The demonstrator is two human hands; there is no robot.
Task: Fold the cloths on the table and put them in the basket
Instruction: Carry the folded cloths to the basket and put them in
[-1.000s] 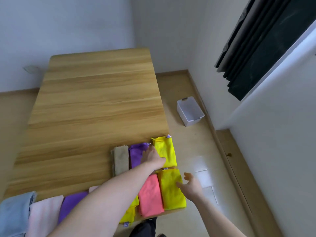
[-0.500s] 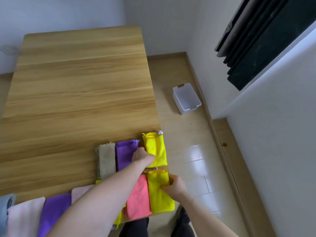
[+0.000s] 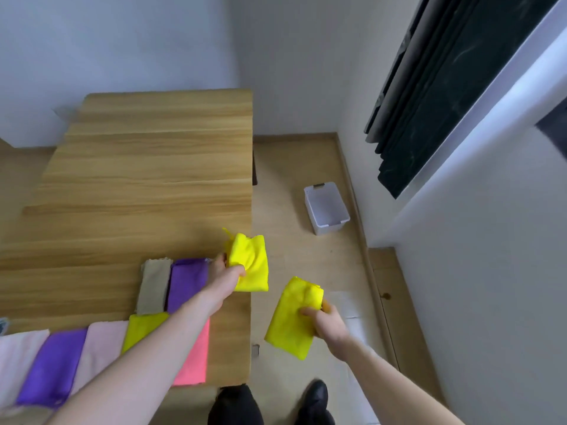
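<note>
My left hand (image 3: 228, 273) grips a folded yellow cloth (image 3: 251, 262) lifted over the table's right edge. Out past that edge, above the floor, my right hand (image 3: 325, 322) holds a second folded yellow cloth (image 3: 293, 317). Folded cloths lie on the wooden table (image 3: 147, 185) near me: a beige one (image 3: 153, 285), a purple one (image 3: 187, 280), a yellow-green one (image 3: 142, 328), a coral one (image 3: 194, 360), a pale pink one (image 3: 101, 345) and another purple one (image 3: 53, 366). A white basket (image 3: 326, 208) stands on the floor by the right wall; it looks empty.
Another pale pink cloth (image 3: 15, 360) lies at the table's near left corner. A dark curtain (image 3: 441, 87) hangs on the right wall. My black shoes (image 3: 314, 400) stand on the floor below the table's near right corner.
Both hands have picked their yellow cloths up off the table. The right hand carried its cloth out over the floor to the right, and the left lifted its cloth at the edge.
</note>
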